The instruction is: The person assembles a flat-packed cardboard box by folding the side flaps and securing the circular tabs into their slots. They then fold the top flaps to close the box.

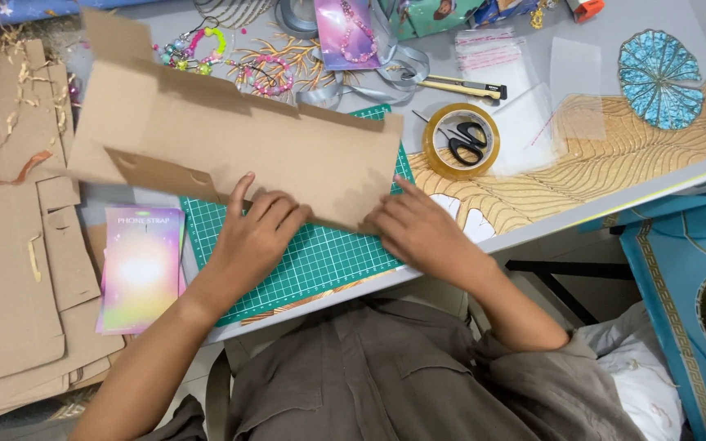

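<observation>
A flat brown cardboard box blank (230, 139) lies tilted over a green cutting mat (320, 257) on the table. My left hand (251, 237) presses on the near edge of the cardboard, fingers spread over a folded flap. My right hand (418, 229) holds the cardboard's lower right corner against the mat. Both hands rest on the cardboard along its front fold.
A stack of cardboard sheets (10, 269) lies at left beside pastel printed cards (140, 265). A tape roll (461, 140) with black scissors (469, 140) inside it sits right of the mat. Bead bracelets (267, 75), grey ribbon (386, 77), a utility knife (459, 86) and clear bags (525, 114) lie behind.
</observation>
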